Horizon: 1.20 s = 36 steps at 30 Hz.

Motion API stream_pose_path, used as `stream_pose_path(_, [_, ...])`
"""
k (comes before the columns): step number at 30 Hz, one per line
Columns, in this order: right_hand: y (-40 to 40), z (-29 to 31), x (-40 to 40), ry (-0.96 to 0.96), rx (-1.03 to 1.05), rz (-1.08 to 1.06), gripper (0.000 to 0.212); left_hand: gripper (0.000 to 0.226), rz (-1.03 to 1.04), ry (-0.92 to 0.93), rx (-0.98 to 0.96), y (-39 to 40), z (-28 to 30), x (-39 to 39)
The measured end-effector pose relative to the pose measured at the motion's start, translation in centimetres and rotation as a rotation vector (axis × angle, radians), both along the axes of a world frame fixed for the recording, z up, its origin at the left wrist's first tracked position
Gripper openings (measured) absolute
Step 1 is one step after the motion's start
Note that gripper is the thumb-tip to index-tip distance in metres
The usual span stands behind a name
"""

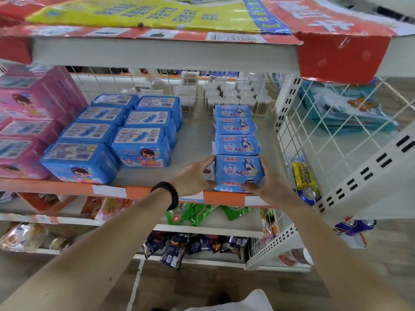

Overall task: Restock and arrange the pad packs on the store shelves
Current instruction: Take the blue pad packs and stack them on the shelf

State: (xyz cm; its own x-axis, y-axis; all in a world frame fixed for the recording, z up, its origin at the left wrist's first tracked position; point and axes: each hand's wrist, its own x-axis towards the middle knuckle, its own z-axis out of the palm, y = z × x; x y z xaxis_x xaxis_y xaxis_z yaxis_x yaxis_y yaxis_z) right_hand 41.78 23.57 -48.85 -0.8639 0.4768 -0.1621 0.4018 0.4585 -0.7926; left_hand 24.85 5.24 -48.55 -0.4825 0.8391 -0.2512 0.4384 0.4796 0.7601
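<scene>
Your left hand (193,176) and right hand (267,182) clasp the front pad pack (238,172) from either side at the shelf (193,142) edge; three matching packs (235,129) line up behind it; two rows of blue packs (116,131) sit to the left; pink boxes (29,113) fill the far left; a black bracelet (168,194) circles your left wrist.

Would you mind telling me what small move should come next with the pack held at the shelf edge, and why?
Probably slide the front pack back against its row and let go: both the left hand and right hand grip it, and its lower edge overhangs the orange shelf lip.
</scene>
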Motion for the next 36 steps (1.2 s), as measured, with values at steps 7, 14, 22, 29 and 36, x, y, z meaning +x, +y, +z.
stream_pose_path(7, [-1.6,0.8,1.1,-0.046,0.146,-0.161,0.122,0.077,0.091,0.271,-0.065,-2.6,1.5,1.1])
stream_pose_path(14, [-5.2,2.4,-0.1,0.055,0.441,-0.247,0.096,0.053,0.202,0.814,0.046,-4.6,3.1,2.3])
stream_pose_path(22, [-12.2,6.2,-2.5,0.085,0.607,-0.173,0.099,0.058,0.221,0.883,0.160,-9.2,5.6,1.5])
stream_pose_path(29, [-18.7,8.2,-3.7,0.279,0.661,-0.155,0.088,0.058,0.194,0.880,0.282,-15.8,9.2,1.8])
stream_pose_path(36, [-24.9,12.0,-2.5,0.471,0.563,-0.120,0.076,0.058,0.095,0.839,0.403,-21.1,12.7,2.2])
